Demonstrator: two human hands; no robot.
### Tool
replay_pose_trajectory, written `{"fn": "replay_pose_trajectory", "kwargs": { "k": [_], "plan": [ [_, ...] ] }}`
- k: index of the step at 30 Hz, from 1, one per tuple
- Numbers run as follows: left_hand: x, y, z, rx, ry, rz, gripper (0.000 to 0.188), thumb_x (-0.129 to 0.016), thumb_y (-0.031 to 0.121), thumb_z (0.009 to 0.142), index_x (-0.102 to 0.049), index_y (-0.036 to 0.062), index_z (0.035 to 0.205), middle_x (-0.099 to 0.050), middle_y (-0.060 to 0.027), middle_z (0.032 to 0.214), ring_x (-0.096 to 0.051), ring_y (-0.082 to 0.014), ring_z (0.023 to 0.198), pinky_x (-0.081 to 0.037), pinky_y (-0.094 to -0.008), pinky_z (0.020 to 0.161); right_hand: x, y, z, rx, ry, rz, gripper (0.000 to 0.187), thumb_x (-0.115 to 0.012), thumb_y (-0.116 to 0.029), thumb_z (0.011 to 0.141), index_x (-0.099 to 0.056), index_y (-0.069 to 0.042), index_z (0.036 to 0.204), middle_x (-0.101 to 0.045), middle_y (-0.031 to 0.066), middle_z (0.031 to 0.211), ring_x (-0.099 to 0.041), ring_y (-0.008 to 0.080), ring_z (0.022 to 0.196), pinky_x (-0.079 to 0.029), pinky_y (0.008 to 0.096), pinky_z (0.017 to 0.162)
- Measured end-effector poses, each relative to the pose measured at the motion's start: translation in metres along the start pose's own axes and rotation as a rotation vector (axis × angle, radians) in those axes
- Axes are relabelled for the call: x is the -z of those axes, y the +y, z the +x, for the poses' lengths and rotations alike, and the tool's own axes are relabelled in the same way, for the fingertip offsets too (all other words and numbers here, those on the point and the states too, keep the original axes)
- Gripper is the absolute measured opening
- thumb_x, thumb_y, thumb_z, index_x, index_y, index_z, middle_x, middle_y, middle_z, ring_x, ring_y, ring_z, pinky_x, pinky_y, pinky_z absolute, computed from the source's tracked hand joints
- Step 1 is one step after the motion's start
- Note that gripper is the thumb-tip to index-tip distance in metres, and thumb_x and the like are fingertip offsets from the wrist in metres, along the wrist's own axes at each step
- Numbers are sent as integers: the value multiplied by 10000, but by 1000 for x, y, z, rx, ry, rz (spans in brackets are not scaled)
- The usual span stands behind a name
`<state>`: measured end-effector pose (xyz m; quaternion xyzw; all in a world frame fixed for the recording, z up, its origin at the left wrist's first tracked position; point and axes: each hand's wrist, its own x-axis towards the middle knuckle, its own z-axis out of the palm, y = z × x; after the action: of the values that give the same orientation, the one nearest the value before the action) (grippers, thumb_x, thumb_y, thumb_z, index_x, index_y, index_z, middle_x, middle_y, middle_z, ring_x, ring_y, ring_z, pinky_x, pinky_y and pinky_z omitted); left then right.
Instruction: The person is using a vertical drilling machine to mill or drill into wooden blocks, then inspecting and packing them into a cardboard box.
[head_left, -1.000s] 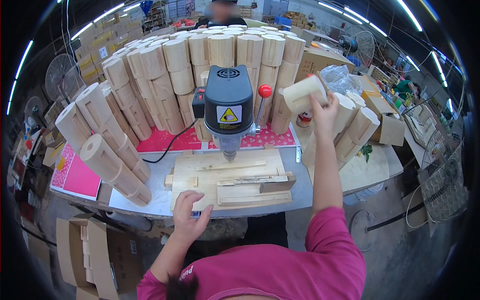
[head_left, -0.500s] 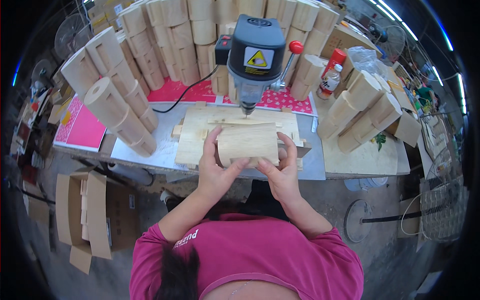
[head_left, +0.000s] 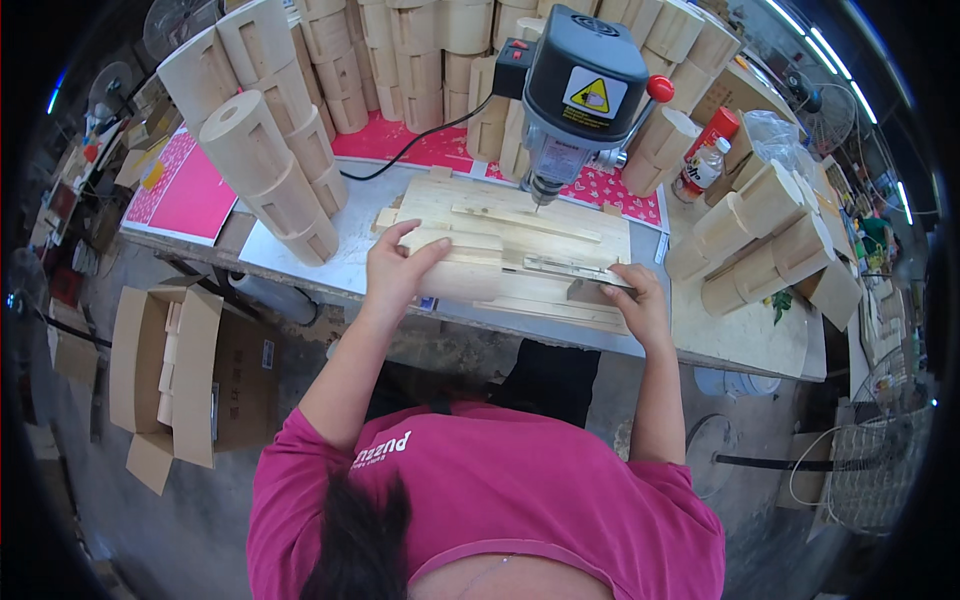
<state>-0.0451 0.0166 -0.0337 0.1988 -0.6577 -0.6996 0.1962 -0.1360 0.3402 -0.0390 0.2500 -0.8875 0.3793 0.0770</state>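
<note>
My left hand (head_left: 398, 272) grips the left end of a pale wooden cylinder section (head_left: 462, 278), thumb and fingers over its top. The section lies on its side, low on a flat wooden jig board (head_left: 420, 203). My right hand (head_left: 642, 298) pinches the right end of a narrow metal strip (head_left: 570, 268), beside a dark flat piece; its exact kind is unclear. The strip's left end is close to the wood's right end; whether they touch I cannot tell. A bench drill (head_left: 585, 85) stands just beyond, its thin bit (head_left: 540, 205) above the board.
Stacked wooden cylinders (head_left: 268, 170) rise at the left and along the back, with more (head_left: 765, 235) at the right. A bottle (head_left: 703, 168) and a red can (head_left: 722, 128) stand at the back right. An open cardboard box (head_left: 205, 375) sits at the lower left.
Both hands held the wooden section together before. Now my left hand keeps it lower and further left, while my right hand has moved right and holds the metal strip. The view has shifted.
</note>
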Motion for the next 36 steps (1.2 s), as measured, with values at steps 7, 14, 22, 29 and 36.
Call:
{"fn": "replay_pose_trajectory", "kwargs": {
  "k": [7, 14, 22, 29, 36],
  "plan": [
    [-5, -20, 11, 22, -58, 200, 604, -775, 282, 663, -535, -45, 1111, -491, -14, 667, -459, -77, 560, -371, -217, 471, -11, -7, 8, 44, 2, 40, 280, -720, -102, 681, -649, -51, 947, -610, 73, 854, -515, 260, 823, -393, 337, 768],
    [-32, -24, 7, 62, -122, 62, 626, -768, 323, 681, -515, -34, 1129, -488, -14, 677, -468, -80, 561, -374, -217, 470, -11, -5, 7, 65, 12, 37, 275, -714, -104, 691, -645, -59, 953, -608, 69, 849, -518, 259, 831, -393, 341, 760],
    [-46, -35, -23, -37, -306, -15, 598, -715, 326, 749, -471, -22, 1169, -503, -54, 793, -479, -96, 650, -405, -223, 559, -22, 15, -8, 85, 200, 142, 465, -740, -124, 671, -557, -50, 1091, -560, 136, 976, -517, 302, 854, -407, 360, 799],
    [-37, -60, -38, -796, -196, 713, 625, -751, 276, 609, -534, 53, 1151, -539, -107, 948, -499, -284, 812, -412, -388, 746, -23, 4, -14, 21, 118, -325, 517, -743, -199, 688, -475, -29, 1096, -526, 172, 963, -516, 348, 828, -436, 394, 719],
    [-46, -64, -6, -764, -114, 842, 636, -761, 287, 575, -560, 72, 1139, -546, -51, 917, -482, -244, 904, -337, -377, 786, -37, 14, 7, 70, 214, -227, 488, -740, -195, 696, -472, -23, 1066, -521, 173, 924, -533, 353, 816, -441, 398, 669]
  ]
}}
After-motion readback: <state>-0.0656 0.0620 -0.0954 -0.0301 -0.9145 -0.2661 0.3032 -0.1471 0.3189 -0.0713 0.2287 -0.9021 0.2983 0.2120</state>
